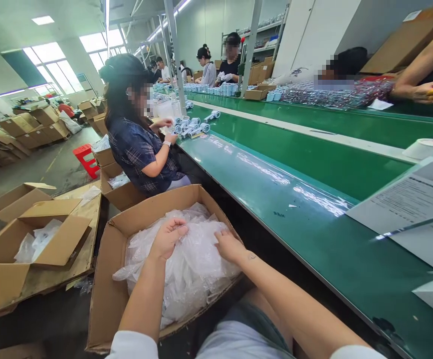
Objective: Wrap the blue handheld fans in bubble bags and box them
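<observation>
Both my hands reach down into an open cardboard box [108, 279] standing on the floor beside my seat. The box is full of crumpled clear plastic bags [190, 264]. My left hand [167, 238] rests on top of the pile with its fingers curled into the plastic. My right hand [228, 245] presses on the bags near the box's right wall, fingers bent into the film. Whether either hand has pinched up a single bag cannot be told.
A long green conveyor bench [314, 219] runs along my right, with printed sheets [407, 204] and a tape roll [424, 148] on it. A seated co-worker [137, 144] handles small white-blue parts [190, 127] ahead. Open cartons [33, 239] lie on a pallet at left; more people work across the bench.
</observation>
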The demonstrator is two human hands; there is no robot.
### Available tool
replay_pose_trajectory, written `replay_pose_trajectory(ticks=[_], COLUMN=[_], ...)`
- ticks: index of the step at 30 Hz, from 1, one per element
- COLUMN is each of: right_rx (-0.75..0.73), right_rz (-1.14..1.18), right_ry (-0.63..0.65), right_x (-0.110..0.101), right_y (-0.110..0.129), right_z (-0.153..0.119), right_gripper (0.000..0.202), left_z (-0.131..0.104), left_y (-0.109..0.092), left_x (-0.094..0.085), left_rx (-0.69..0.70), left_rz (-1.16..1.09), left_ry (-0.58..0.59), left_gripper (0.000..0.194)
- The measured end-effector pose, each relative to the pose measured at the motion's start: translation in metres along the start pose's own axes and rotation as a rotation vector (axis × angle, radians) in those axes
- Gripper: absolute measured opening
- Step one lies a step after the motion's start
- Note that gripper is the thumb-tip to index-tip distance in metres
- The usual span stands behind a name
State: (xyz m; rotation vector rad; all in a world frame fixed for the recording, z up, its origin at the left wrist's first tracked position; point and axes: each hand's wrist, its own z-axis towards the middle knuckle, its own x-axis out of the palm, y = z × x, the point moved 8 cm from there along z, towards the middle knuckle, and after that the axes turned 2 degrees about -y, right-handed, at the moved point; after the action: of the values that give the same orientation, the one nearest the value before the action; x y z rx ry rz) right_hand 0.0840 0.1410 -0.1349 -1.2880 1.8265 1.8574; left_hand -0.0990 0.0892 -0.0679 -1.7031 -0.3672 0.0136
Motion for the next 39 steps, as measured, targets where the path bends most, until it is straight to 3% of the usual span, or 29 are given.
replay_pose_trajectory(ticks=[3, 7, 10, 13, 14, 16, 18, 19, 23, 24, 26, 29, 32, 36, 39], right_rx=[-0.072, -0.304, -0.157, 0.028, 0.025, -0.046, -0.108, -0.120, -0.053, -0.007, 0.108, 0.206, 0.153, -0.082, -0.071], right_rz=[0.194, 0.593, 0.731, 0.797, 0.765, 0.682, 0.720, 0.809, 1.190, 1.235, 1.339, 1.496, 1.482, 1.160, 1.133], right_ry=[-0.052, -0.022, -0.114, -0.171, -0.130, 0.001, 0.116, 0.169, 0.407, 0.414, 0.342, 0.221, 0.176, 0.137, 0.041], right_x=[-0.024, -0.049, -0.059, -0.064, -0.063, -0.060, -0.058, -0.057, -0.047, -0.046, -0.047, -0.051, -0.057, -0.067, -0.075], right_y=[0.015, 0.059, 0.054, 0.039, 0.040, 0.050, 0.060, 0.063, 0.061, 0.055, 0.036, 0.016, 0.017, 0.039, 0.041], right_z=[-0.018, -0.044, -0.049, -0.049, -0.048, -0.050, -0.057, -0.061, -0.081, -0.082, -0.079, -0.070, -0.066, -0.070, -0.070], right_gripper=[0.041, 0.039, 0.019, 0.030, 0.032, 0.032, 0.031, 0.034, 0.085, 0.085, 0.064, 0.038, 0.038, 0.043, 0.037], left_z=[-0.004, -0.006, -0.007, -0.018, -0.025, -0.040, -0.050, -0.052, -0.052, -0.052, -0.051, -0.056, -0.073, -0.094, -0.093], left_y=[-0.003, -0.002, 0.001, -0.016, -0.028, -0.046, -0.045, -0.043, -0.051, -0.051, -0.047, -0.042, -0.053, -0.067, -0.067], left_x=[0.012, 0.035, 0.032, 0.018, 0.020, 0.038, 0.059, 0.063, 0.040, 0.032, 0.013, -0.006, -0.004, 0.005, 0.010], left_rx=[0.028, 0.036, 0.006, 0.150, 0.255, 0.426, 0.426, 0.398, 0.434, 0.453, 0.461, 0.516, 0.624, 0.668, 0.654], left_rz=[-0.026, 0.038, -0.082, -0.079, 0.032, 0.352, 0.588, 0.622, 0.484, 0.411, 0.185, -0.072, 0.128, 0.436, 0.519], left_ry=[-0.059, -0.105, -0.197, -0.259, -0.228, -0.052, 0.122, 0.127, -0.230, -0.307, -0.415, -0.476, -0.476, -0.556, -0.536], left_gripper=[0.033, 0.038, 0.048, 0.060, 0.064, 0.068, 0.051, 0.038, 0.026, 0.026, 0.029, 0.033, 0.029, 0.027, 0.029])
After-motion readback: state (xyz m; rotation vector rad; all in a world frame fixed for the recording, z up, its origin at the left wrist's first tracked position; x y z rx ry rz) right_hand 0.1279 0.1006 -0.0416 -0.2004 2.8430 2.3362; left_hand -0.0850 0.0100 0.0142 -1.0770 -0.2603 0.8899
